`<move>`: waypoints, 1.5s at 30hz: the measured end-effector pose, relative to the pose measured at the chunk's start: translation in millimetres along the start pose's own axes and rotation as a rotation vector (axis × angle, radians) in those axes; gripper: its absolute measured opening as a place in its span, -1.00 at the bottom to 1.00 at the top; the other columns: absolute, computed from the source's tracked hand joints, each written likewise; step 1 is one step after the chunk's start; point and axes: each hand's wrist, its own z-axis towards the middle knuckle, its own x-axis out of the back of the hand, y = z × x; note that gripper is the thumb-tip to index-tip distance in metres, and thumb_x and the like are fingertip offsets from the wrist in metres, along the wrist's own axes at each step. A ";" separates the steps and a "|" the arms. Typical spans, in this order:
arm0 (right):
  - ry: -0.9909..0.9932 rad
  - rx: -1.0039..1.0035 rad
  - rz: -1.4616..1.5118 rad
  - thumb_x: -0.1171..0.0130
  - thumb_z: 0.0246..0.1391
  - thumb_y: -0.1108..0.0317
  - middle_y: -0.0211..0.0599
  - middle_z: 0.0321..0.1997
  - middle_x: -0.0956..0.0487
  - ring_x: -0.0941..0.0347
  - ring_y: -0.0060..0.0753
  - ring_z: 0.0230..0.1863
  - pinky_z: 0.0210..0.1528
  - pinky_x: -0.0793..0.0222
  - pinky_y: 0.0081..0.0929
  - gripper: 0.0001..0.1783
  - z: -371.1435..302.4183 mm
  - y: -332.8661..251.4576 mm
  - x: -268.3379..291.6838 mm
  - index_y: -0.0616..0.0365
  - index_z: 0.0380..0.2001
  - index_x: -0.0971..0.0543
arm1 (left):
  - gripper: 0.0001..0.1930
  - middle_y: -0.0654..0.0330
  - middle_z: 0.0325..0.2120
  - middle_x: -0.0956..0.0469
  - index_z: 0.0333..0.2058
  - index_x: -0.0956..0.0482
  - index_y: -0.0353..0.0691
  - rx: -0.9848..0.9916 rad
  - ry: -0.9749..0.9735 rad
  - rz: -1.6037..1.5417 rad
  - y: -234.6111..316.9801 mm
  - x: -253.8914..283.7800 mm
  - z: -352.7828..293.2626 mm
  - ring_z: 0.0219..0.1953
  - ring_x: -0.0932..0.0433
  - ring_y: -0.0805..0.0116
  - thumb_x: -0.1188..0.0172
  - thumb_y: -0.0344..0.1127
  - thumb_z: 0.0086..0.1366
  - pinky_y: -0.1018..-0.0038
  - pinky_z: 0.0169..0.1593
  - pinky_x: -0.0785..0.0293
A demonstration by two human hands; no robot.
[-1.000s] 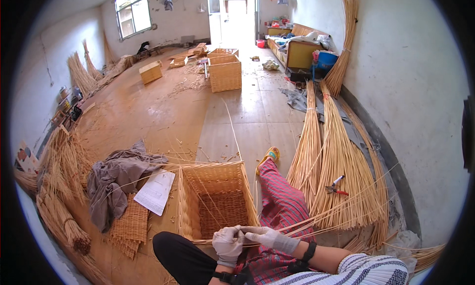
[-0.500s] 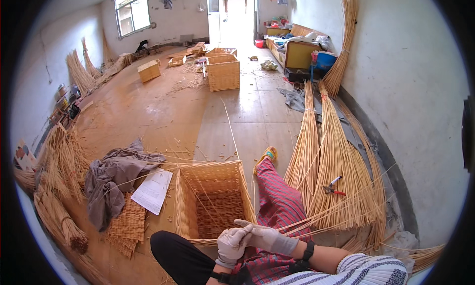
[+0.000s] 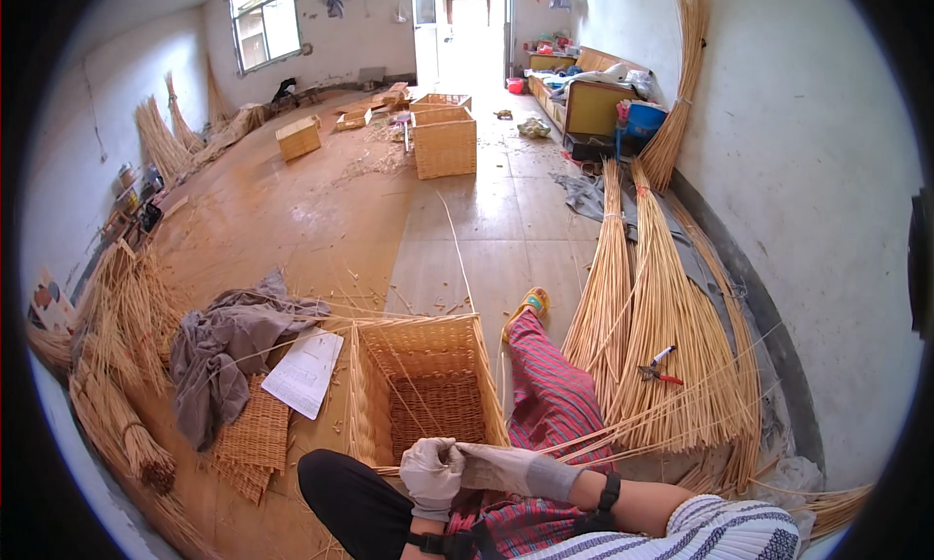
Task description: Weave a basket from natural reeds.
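A square wicker basket [image 3: 372, 404] stands right in front of me, its open top facing up toward me. Both my hands wear whitish gloves and meet at the basket's near rim. My left hand [image 3: 432, 472] is curled closed there, and what lies inside its fingers is hidden. From the right, my right hand [image 3: 498, 468] reaches across, its fingertips pressed in against the left hand; I cannot make out what they pinch. Thin pale wicker rods [image 3: 404, 380] cross the basket's opening down toward the hands. More rods [image 3: 603, 438] stretch away to the right, across my leg.
Long rod bundles [image 3: 671, 336] lie at right, with red-handled pliers [image 3: 662, 375] and a pen on them. At left are a grey cloth [image 3: 229, 346], a paper sheet [image 3: 304, 370], woven panels [image 3: 255, 433] and more rod bundles [image 3: 117, 424]. Finished baskets [image 3: 445, 146] stand farther off.
My hands have moved slightly left along the near rim. The right hand's extended finger has come down against the left hand. The whole view has shifted a little.
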 end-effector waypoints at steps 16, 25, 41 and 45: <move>-0.397 -1.010 2.641 0.09 0.41 0.24 -0.08 0.46 -0.42 -0.30 -0.05 0.49 0.63 -0.06 -0.27 -0.44 -17.6 -34.4 -87.6 0.35 0.34 -0.42 | -0.84 0.01 -0.29 -0.69 -0.21 -0.67 -0.28 0.081 0.033 -0.146 -34.4 -7.9 71.8 -0.21 -0.69 0.09 -0.09 -0.44 0.45 0.31 -0.06 -0.58; -0.624 -1.056 3.822 -0.13 0.34 0.35 -0.16 0.40 -0.49 -0.42 -0.24 0.38 0.40 -0.35 -0.31 -0.48 -72.8 -63.8 -58.7 0.19 0.33 -0.49 | -0.82 -0.01 -0.27 -0.71 -0.12 -0.67 -0.05 0.070 0.156 0.240 -49.2 52.0 197.5 -0.23 -0.69 -0.10 -0.15 -0.26 0.37 0.07 -0.16 -0.61; -1.250 -2.149 3.450 -0.37 0.26 0.23 -0.06 0.30 -0.55 -0.69 -0.21 -0.04 -0.03 -0.60 -0.38 -0.46 -54.6 -93.6 -46.2 0.02 0.28 -0.55 | -0.76 0.10 -0.25 -0.64 -0.06 -0.66 -0.08 -0.340 -0.162 0.184 -3.8 41.6 153.0 -0.13 -0.66 0.01 -0.22 -0.35 0.30 0.24 -0.05 -0.59; -0.822 -2.969 3.261 -0.27 0.38 0.11 -0.05 0.34 -0.53 -0.60 -0.28 0.13 0.16 -0.47 -0.42 -0.39 -3.9 -88.5 -51.2 0.05 0.40 -0.42 | -0.80 0.03 -0.23 -0.65 -0.06 -0.66 -0.19 0.103 -0.399 -0.388 32.2 19.3 116.0 -0.17 -0.68 0.06 -0.25 -0.39 0.35 0.26 -0.04 -0.58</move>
